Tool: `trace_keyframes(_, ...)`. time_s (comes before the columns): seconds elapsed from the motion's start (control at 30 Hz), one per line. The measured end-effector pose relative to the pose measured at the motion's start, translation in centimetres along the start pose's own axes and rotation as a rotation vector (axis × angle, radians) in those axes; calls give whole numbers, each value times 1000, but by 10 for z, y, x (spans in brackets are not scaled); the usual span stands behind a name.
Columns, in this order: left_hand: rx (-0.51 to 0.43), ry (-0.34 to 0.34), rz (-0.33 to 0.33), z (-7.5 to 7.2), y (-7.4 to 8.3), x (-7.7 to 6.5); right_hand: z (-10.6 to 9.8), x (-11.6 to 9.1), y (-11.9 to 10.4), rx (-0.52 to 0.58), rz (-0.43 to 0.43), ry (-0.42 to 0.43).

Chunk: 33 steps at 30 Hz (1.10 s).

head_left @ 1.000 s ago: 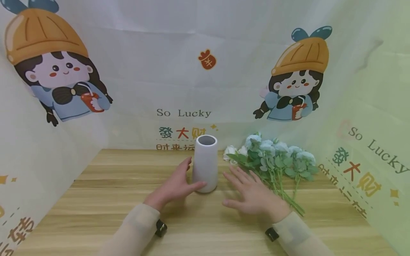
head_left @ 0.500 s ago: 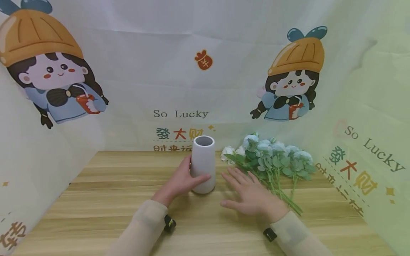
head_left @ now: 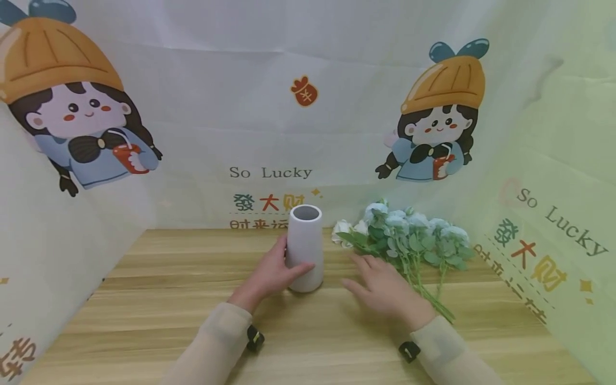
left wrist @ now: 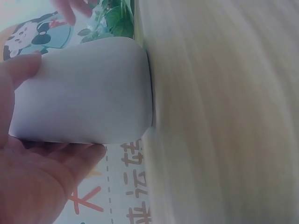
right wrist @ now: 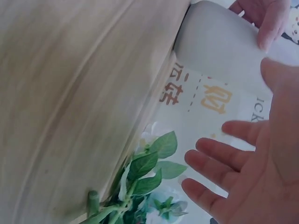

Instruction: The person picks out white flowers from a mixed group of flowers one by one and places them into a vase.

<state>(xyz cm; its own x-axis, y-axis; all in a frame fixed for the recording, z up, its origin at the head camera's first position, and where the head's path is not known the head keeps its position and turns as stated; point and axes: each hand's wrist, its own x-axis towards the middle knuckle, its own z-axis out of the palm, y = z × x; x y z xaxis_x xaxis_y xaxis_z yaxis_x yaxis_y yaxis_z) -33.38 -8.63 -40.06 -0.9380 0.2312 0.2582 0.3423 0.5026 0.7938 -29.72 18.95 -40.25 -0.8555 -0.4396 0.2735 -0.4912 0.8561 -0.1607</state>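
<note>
A smooth white vase [head_left: 305,240], narrower at its round mouth, stands upright on the wooden table [head_left: 183,289]. My left hand [head_left: 269,271] grips it from the left, with the thumb across its front and the other fingers round its far side, as the left wrist view also shows. My right hand [head_left: 390,291] is apart from the vase, to its right, palm toward it and fingers loosely bent with nothing between them. Just beyond that hand lies a bunch of blue artificial flowers [head_left: 418,227] with green stems, and a white flower [head_left: 343,233] is at its left end.
A pale printed cloth [head_left: 207,133] with cartoon figures and lettering hangs behind the table and along both sides. The flower stems [head_left: 435,302] point toward the front right, close beside my right wrist.
My left hand has moved right and closed round the vase, which stays standing in place. My right hand has drawn slightly right, its fingers now more bent. The flowers lie as before.
</note>
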Motion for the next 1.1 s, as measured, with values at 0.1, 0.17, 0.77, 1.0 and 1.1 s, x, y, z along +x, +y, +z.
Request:
trace_keyframes(0.1, 18, -5, -3, 0, 1, 0, 0, 1, 7, 20, 27, 34)
trace_keyframes(0.17, 22, -2, -4, 1, -1, -1, 1, 1, 12, 22, 42, 45)
trace_keyframes(0.77, 116, -25, 14, 0, 0, -3, -12, -7, 34, -16, 248, 93)
trace_keyframes(1.0, 128, -19, 11, 1, -2, -3, -16, -10, 39, -66, 300, 28)
trace_keyframes(1.1, 130, -18, 6, 1, -4, -2, -15, -10, 41, -62, 305, -8)
